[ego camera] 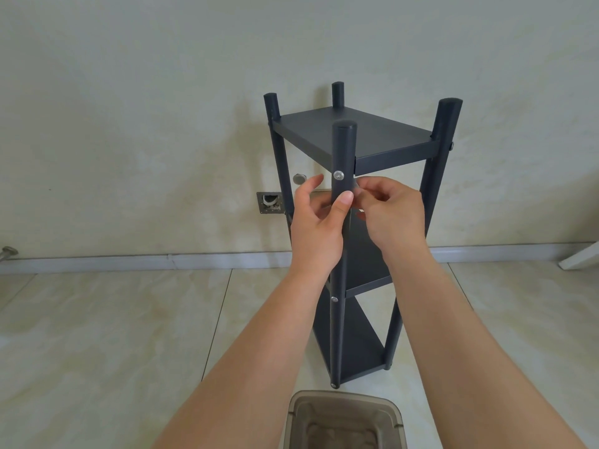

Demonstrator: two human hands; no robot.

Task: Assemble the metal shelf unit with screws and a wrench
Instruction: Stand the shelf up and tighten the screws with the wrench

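Tiled floor (113,319) under shelf unit (356,137); left hand (316,228) gripped front post (340,150), right hand (390,215) pinched something unclear beside post; steady post first.

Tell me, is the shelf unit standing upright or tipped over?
Upright: the shelf unit stands on the tiled floor, posts vertical, shelves level.

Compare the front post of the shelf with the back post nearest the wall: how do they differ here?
The front post has both hands at it; the back post is untouched. The front post shows silver screws down its face; on the back post none are visible. Only the back post's top shows above the top shelf. Both are dark and round-capped.
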